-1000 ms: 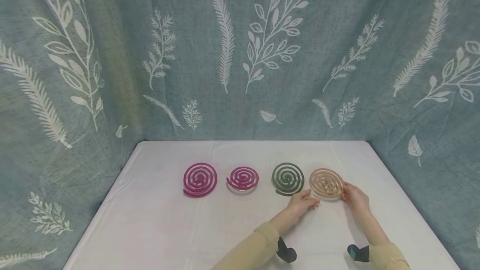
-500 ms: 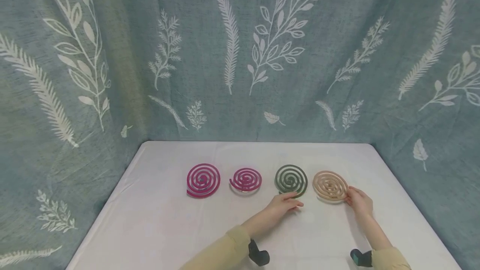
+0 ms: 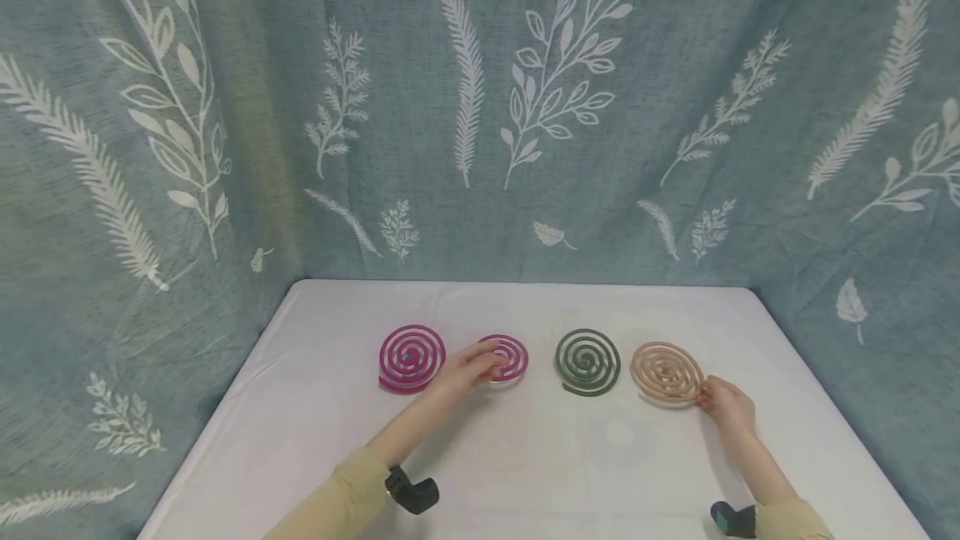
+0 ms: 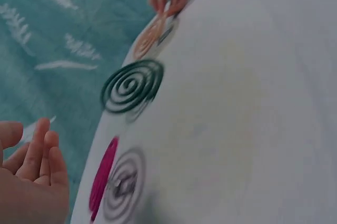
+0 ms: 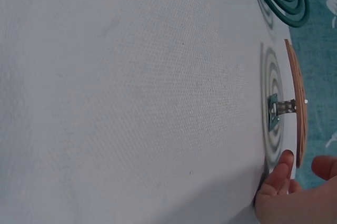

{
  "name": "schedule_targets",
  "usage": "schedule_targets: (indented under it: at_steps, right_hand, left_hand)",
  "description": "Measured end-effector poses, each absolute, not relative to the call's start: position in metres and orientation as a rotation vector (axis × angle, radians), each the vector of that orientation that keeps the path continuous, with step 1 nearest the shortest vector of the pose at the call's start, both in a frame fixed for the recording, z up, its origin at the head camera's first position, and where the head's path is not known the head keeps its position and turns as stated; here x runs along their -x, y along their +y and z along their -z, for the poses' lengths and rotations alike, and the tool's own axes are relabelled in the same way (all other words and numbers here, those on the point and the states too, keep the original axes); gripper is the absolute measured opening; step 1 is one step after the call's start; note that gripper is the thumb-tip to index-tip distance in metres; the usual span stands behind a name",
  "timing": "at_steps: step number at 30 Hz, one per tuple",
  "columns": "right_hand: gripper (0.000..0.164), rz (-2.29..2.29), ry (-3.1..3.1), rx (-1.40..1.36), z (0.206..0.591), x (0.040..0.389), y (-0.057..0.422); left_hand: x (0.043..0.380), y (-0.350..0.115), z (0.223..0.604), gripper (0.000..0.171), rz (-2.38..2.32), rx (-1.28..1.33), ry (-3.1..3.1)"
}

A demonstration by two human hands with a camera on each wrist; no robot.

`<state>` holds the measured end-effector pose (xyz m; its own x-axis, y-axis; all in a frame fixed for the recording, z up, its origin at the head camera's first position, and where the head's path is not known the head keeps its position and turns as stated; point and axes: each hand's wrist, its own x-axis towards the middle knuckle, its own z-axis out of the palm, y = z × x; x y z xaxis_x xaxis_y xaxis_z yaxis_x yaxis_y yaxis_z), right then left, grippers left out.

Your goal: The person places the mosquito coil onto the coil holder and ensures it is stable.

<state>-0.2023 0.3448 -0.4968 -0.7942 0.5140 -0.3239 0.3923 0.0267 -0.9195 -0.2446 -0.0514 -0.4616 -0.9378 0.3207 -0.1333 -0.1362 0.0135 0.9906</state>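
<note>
Spiral mosquito coils stand in a row on small metal stands. My left hand (image 3: 465,367) hovers over the smaller magenta coil (image 3: 523,357), partly covering it in the head view. In the left wrist view its fingers are loosely spread and hold nothing, beside the magenta coil (image 4: 102,179) seen edge-on. At far right, my right hand (image 3: 729,407) is at the near right edge of the tan coil (image 3: 664,371). The right wrist view shows thumb and fingers either side of the tan coil's (image 5: 300,108) edge, with a gap visible at the thumb.
A dark green coil (image 3: 587,362) stands between the hands, and a larger magenta coil (image 3: 411,357) is leftmost. The white-covered table (image 3: 540,457) ends at a blue-green leaf-patterned curtain (image 3: 390,107) behind and at both sides.
My left hand has moved left, from between the tan and green coils, past the green coil, to the smaller magenta coil. My right hand stays by the tan coil. The head view has shifted slightly.
</note>
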Motion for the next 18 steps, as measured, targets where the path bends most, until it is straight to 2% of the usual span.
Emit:
schedule_targets:
  at_steps: [7, 12, 18]
  right_hand:
    - [0.061, -1.755, -2.407, 0.893, 0.489, 0.197, 0.350]
    - [0.062, -1.588, -2.485, 0.839, 0.482, 0.195, 0.363]
    - [0.066, -1.306, -2.518, 0.852, 0.510, 0.223, 0.413]
  left_hand:
    - [0.242, -0.127, 0.446, 0.041, -2.054, 0.172, 2.224]
    - [0.243, -0.179, 0.449, 0.037, -1.991, 0.427, 2.587]
    - [0.259, -0.238, 0.458, 0.036, -1.616, 0.635, 3.195]
